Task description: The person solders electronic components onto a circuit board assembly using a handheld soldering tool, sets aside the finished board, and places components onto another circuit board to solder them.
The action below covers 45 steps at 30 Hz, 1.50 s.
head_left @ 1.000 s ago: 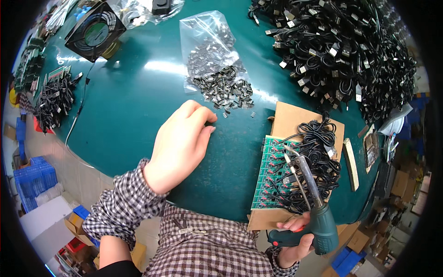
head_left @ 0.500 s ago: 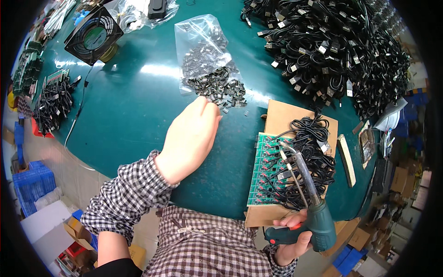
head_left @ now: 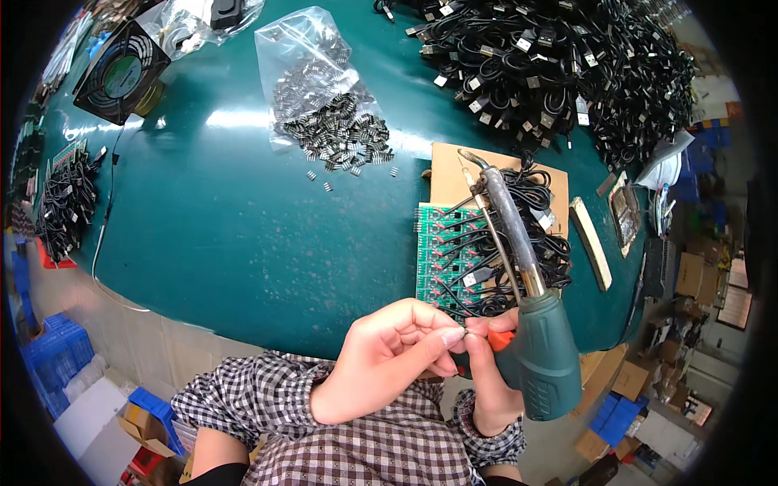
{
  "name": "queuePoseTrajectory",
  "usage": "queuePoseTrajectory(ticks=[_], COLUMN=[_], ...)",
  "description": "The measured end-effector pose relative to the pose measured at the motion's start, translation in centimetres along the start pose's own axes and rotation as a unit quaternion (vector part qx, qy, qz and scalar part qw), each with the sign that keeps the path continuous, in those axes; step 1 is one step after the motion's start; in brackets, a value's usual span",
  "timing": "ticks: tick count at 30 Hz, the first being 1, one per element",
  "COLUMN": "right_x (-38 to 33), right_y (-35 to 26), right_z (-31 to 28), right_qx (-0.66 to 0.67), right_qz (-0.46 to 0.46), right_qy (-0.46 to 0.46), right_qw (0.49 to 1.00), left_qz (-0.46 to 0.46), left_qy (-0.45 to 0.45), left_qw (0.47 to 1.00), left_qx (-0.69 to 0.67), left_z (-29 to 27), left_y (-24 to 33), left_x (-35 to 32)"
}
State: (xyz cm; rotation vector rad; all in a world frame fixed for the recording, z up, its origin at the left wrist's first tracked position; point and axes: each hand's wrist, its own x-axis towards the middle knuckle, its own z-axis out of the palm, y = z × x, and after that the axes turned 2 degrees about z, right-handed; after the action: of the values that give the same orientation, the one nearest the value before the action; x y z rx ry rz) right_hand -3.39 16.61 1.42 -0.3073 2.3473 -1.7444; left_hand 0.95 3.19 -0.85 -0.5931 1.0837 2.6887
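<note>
My right hand (head_left: 490,377) grips the green handle of a soldering iron (head_left: 531,320), its metal barrel and tip pointing away over a green circuit board panel (head_left: 444,251) with black cables (head_left: 527,231) on it. My left hand (head_left: 389,356) has its fingertips pinched on a tiny metal part (head_left: 463,331), right against the thumb of my right hand. The board rests on a piece of brown cardboard (head_left: 454,166) on the green table (head_left: 243,235).
A pile of small dark metal parts (head_left: 344,138) spills from a clear plastic bag (head_left: 304,65) at the back. A big heap of black cables (head_left: 559,65) fills the back right. A black fan (head_left: 120,71) and bundled cables (head_left: 65,202) lie at the left.
My left hand has drawn back from the pile of small parts to my right hand near the table's front edge, holding a tiny part. The soldering iron has stayed over the board.
</note>
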Motion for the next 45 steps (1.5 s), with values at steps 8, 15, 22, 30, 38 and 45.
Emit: queuePoseTrajectory(ticks=[8, 15, 22, 30, 38, 45], right_x=[-0.6, -0.8, -2.9, -4.8, -5.5, -6.1], right_y=[0.2, 0.3, 0.9, 2.3, 2.6, 2.7], right_z=[-0.4, -0.6, -1.5, -1.7, -2.5, -2.8], right_qx=[-0.06, -0.041, 0.108, 0.091, 0.074, 0.069], right_qz=[0.019, 0.021, 0.069, 0.106, 0.137, 0.167], right_qy=[0.024, 0.011, 0.075, 0.138, 0.099, 0.082], right_qw=[0.998, 0.999, 0.989, 0.981, 0.983, 0.98], left_qz=[0.084, 0.076, 0.096, 0.12, 0.107, 0.113], left_qy=[0.002, -0.031, 0.132, 0.156, 0.168, 0.174], left_qw=[0.987, 0.972, 0.971, 0.964, 0.963, 0.959], left_qx=[0.139, 0.218, 0.177, 0.179, 0.181, 0.193], left_z=[-0.1, -1.8, -3.7, -3.6, -3.6, -3.4], left_y=[0.5, 1.7, 1.0, -0.1, 0.1, 0.0], left_x=[-0.8, 0.1, 5.1, 5.8, 6.0, 6.2])
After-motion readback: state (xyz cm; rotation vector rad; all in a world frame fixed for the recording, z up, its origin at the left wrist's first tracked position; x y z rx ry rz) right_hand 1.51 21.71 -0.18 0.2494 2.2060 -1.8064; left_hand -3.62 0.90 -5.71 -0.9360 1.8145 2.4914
